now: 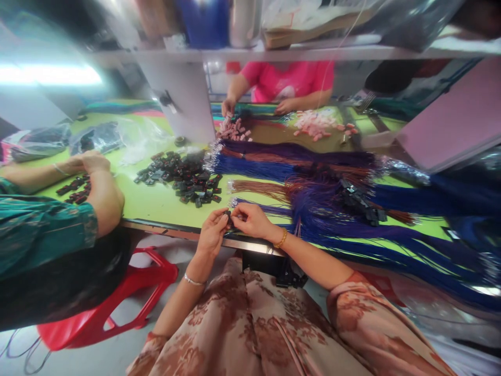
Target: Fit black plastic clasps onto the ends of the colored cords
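My left hand (213,230) and my right hand (250,219) meet at the near edge of the green table (152,201). Together they pinch a small black connector (227,215), left fingers closed on it from the left, right fingers from the right. A thin wire seems to run from it toward the bundles on the right, though I cannot be sure. A pile of black connectors (182,176) lies just beyond my hands. Bundles of blue, purple and brown wires (313,193) spread across the table to the right.
A co-worker in a green sleeve (43,230) sits at my left on a red plastic stool (117,308), hands by more black connectors (74,189). Another person in a pink shirt (289,78) works opposite with pink parts (317,124). A shelf (274,52) hangs overhead.
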`<state>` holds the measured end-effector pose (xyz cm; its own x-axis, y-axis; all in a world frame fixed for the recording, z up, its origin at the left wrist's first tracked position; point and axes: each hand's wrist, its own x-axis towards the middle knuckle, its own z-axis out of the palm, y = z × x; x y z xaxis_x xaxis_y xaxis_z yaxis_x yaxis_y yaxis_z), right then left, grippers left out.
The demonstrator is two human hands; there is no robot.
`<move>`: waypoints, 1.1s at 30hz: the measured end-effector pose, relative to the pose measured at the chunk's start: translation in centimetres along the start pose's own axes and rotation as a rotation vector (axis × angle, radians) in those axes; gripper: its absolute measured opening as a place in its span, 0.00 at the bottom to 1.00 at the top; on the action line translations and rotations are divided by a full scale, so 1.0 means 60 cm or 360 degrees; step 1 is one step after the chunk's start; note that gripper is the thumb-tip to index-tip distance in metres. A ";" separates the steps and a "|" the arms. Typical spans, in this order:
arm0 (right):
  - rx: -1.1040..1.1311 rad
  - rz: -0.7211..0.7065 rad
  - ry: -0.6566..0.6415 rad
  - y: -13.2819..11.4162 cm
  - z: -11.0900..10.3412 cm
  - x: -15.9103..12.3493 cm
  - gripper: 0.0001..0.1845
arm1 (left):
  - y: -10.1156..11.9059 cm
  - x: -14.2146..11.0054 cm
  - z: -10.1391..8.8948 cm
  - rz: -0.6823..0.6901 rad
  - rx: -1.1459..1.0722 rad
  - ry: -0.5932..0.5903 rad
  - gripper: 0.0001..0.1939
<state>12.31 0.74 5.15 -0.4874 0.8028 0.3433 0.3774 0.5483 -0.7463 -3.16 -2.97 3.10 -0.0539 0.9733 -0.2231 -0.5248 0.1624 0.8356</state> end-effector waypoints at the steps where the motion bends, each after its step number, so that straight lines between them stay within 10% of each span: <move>1: 0.0041 0.0046 0.0007 0.002 0.001 -0.001 0.04 | -0.002 0.000 0.001 0.0017 0.0002 0.0023 0.16; 13: 0.0044 0.0187 -0.0038 -0.001 0.018 -0.019 0.05 | -0.022 -0.015 0.000 0.0166 0.0245 0.0083 0.18; 18: -0.0006 0.0168 -0.0206 0.019 -0.036 -0.001 0.09 | -0.010 -0.009 -0.003 0.0106 0.0111 0.0113 0.19; 22: -0.0719 0.0385 -0.0267 0.054 -0.085 0.010 0.10 | -0.007 -0.005 -0.010 0.0071 0.0060 0.0092 0.19; 33: -0.0973 0.0373 -0.0292 0.094 -0.108 0.006 0.08 | -0.009 -0.004 -0.009 0.0047 0.0071 0.0056 0.18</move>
<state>19.36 5.64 4.72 -0.4436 0.8935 0.0694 0.8404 0.4417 -0.3140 -3.31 -3.38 2.47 -0.0990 0.9716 -0.2151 -0.4840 0.1419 0.8635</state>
